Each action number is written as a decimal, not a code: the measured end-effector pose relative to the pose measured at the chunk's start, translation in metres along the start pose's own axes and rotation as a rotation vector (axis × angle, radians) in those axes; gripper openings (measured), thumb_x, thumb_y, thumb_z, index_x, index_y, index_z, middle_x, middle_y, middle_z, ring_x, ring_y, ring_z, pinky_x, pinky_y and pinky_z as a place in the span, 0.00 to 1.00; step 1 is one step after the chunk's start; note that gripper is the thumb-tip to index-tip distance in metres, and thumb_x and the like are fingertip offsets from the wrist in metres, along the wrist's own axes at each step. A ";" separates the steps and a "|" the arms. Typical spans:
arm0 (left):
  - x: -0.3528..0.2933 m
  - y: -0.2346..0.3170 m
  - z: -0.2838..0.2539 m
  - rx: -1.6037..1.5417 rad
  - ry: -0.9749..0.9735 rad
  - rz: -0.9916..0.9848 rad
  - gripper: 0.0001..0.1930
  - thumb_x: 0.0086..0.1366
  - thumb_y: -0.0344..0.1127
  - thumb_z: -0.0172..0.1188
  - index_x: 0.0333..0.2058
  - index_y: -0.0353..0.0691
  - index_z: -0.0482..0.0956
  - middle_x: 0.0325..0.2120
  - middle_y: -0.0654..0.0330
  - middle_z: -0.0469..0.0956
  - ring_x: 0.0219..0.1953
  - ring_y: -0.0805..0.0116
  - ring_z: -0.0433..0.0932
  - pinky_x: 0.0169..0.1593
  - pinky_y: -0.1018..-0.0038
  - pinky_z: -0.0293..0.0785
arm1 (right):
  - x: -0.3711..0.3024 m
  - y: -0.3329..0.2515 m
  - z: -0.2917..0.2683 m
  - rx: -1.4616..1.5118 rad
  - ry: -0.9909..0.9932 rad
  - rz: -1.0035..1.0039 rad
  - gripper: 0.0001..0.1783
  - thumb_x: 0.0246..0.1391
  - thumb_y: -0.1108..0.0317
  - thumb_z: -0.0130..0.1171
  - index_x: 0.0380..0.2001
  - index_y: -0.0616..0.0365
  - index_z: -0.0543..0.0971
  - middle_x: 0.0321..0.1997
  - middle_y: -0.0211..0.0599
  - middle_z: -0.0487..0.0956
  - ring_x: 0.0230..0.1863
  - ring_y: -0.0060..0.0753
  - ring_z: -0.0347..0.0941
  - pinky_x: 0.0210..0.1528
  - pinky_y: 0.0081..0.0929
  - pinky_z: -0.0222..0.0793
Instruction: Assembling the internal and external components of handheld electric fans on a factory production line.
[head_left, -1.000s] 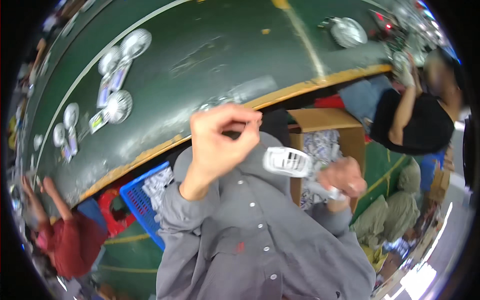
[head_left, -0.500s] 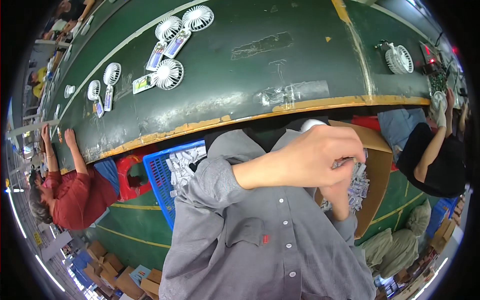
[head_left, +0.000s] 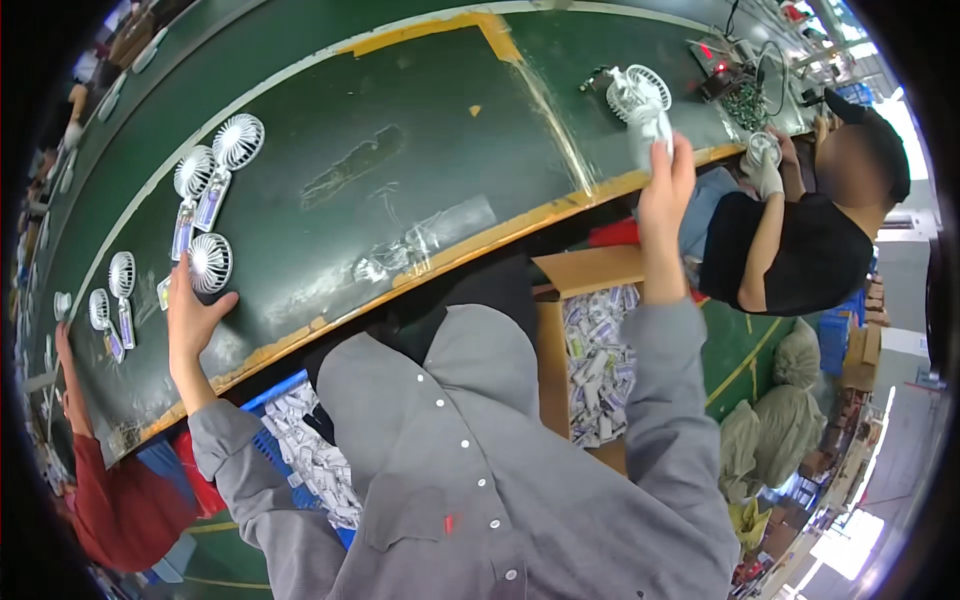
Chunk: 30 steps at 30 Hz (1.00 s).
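My right hand point(head_left: 667, 190) is raised over the far right of the bench, its fingers closed on a white handheld fan point(head_left: 653, 138), which is blurred. That fan overlaps a round white fan head point(head_left: 640, 92) with loose wires beside it; I cannot tell whether they touch. At the left, my left hand point(head_left: 195, 318) reaches over the bench, thumb spread from the fingers, beside a white fan point(head_left: 210, 263) with a round caged head. Its fingers hide part of that fan's handle; contact is unclear. Two more white fans point(head_left: 238, 142) point(head_left: 194, 172) with labelled handles lie just beyond.
Two fans point(head_left: 121, 274) point(head_left: 99, 310) lie farther left on the green bench point(head_left: 330, 240). Small labelled white pieces fill a cardboard box point(head_left: 552, 360) and a blue crate point(head_left: 268, 452) below the edge. Co-workers sit at the right point(head_left: 800, 225) and left point(head_left: 125, 510).
My hands have parted from in front of my body. The left has reached to the fans at the left, the right to the far right with a white fan. The view has turned right.
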<state>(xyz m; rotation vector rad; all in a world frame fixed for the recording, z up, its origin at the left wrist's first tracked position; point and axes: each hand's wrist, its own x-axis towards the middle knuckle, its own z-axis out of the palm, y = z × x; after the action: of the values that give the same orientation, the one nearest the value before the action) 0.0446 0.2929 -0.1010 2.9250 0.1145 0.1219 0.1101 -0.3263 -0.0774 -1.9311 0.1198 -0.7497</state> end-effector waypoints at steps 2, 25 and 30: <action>0.003 -0.007 0.002 -0.073 0.038 0.027 0.44 0.45 0.39 0.74 0.61 0.33 0.64 0.54 0.43 0.71 0.58 0.45 0.68 0.61 0.61 0.64 | 0.058 0.062 -0.009 -0.343 0.120 -0.358 0.17 0.60 0.65 0.55 0.48 0.65 0.73 0.46 0.45 0.77 0.50 0.43 0.72 0.57 0.37 0.64; 0.014 0.186 0.002 -0.334 0.044 0.194 0.52 0.37 0.41 0.78 0.63 0.42 0.61 0.52 0.51 0.69 0.55 0.53 0.71 0.55 0.63 0.71 | 0.043 0.032 0.014 -0.611 -0.061 -0.619 0.21 0.52 0.65 0.59 0.49 0.58 0.76 0.50 0.46 0.76 0.52 0.49 0.71 0.56 0.40 0.65; 0.012 0.268 -0.026 -1.105 -0.059 0.311 0.46 0.37 0.40 0.80 0.56 0.36 0.65 0.49 0.56 0.71 0.50 0.65 0.74 0.46 0.70 0.75 | -0.097 -0.086 0.074 0.044 -0.647 -0.246 0.43 0.40 0.61 0.71 0.60 0.62 0.66 0.61 0.50 0.66 0.63 0.50 0.62 0.65 0.40 0.59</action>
<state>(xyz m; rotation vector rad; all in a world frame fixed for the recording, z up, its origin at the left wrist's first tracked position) 0.0721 0.0382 -0.0172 1.8175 -0.3194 0.0988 0.0528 -0.1888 -0.0692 -2.0732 -0.5323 -0.2468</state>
